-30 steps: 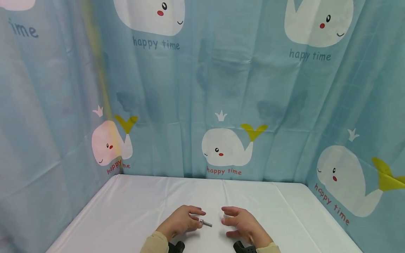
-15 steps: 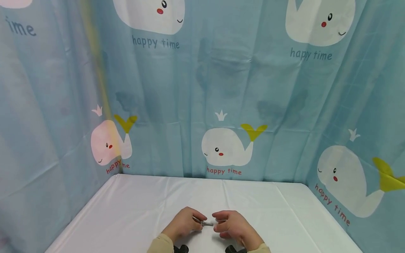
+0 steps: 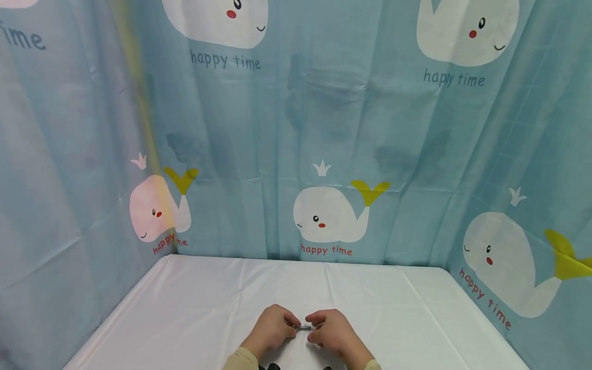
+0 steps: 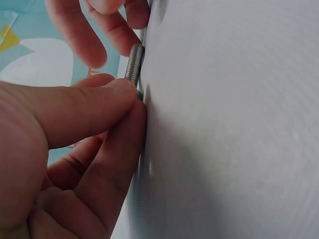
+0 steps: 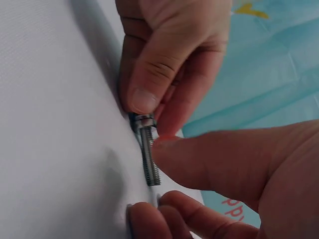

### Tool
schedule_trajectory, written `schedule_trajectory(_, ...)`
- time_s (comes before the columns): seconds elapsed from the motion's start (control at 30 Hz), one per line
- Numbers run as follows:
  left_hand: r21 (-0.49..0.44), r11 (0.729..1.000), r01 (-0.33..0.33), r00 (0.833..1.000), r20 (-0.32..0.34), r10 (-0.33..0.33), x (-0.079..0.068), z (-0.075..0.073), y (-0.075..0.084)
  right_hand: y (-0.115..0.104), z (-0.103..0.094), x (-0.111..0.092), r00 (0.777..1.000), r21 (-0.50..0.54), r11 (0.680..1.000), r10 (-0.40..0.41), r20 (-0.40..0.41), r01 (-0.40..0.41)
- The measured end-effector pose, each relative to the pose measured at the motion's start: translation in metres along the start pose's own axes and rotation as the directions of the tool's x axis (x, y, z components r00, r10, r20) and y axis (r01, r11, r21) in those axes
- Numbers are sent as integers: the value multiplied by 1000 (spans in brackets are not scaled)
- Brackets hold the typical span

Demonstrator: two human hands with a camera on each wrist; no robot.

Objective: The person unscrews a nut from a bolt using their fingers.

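Note:
A silver threaded bolt (image 5: 150, 159) sticks out from the fingertips of my left hand (image 3: 272, 329), which pinches its head end between thumb and fingers. A ring-like metal part (image 5: 145, 121) sits at that end, partly hidden by the left thumb. In the left wrist view the bolt's threaded shank points up, away from the left hand (image 4: 94, 119). My right hand (image 3: 334, 333) faces the bolt's free end, its fingers loosely bent. In the right wrist view the right thumb (image 5: 214, 162) lies right beside the shank, with the other fingers apart from it below the tip.
Both hands are low over a table with a white cloth (image 3: 208, 293), near its front middle. Blue curtains (image 3: 259, 154) printed with white whales stand behind the table and along both sides.
My right hand has moved left toward the bolt, and the left hand has shifted slightly right. The gap between the hands is much narrower. The bolt stays in the left hand, now lying more level.

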State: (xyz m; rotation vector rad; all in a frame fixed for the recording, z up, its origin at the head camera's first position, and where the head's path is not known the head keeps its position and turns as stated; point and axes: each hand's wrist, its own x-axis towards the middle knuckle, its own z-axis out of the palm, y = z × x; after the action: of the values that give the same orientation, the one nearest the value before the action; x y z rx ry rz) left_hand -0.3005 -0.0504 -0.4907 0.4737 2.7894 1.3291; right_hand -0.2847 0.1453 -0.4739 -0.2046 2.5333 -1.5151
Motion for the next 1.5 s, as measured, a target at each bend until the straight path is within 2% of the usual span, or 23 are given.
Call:
schedule_trajectory(0.13, 19, 999, 28, 999, -23, -28, 1, 2, 2, -1, 4, 1, 999, -41, 999, -26, -23, 25)
schedule_trajectory(0.3, 45, 998, 33, 998, -57, -31, 3, 5, 3, -3, 9, 3, 997, -96, 994, -63, -37, 59)
schedule_trajectory(0.47, 44, 997, 59, 997, -59, -56, 4, 7, 3, -2, 13, 6, 996, -129, 989, -75, -44, 69)
schedule_trajectory(0.67, -48, 995, 89, 995, -32, -91, 3, 5, -2, 6, 14, 10, 995, -144, 987, -85, -50, 77)
schedule_trajectory(0.9, -185, 974, 129, 991, 3, -131, 1, 0, -7, 5, 7, 9, 995, -79, 994, -74, -61, 69)
schedule_trajectory(1.03, -253, 957, 142, 989, 2, -147, 0, -3, -5, -5, 1, 5, 995, -47, 997, -65, -70, 62)
schedule_trajectory(1.17, -339, 932, 125, 990, -19, -139, -1, -6, 4, -15, -5, 0, 994, 14, 998, -62, -93, 63)
schedule_trajectory(1.4, -532, 845, 47, 993, -66, -97, -5, -15, 24, -29, -14, -7, 986, 96, 992, -67, -155, 83)
schedule_trajectory(1.5, -562, 827, 32, 994, -71, -86, -7, -18, 32, -32, -16, -8, 985, 164, 982, -72, -157, 98)
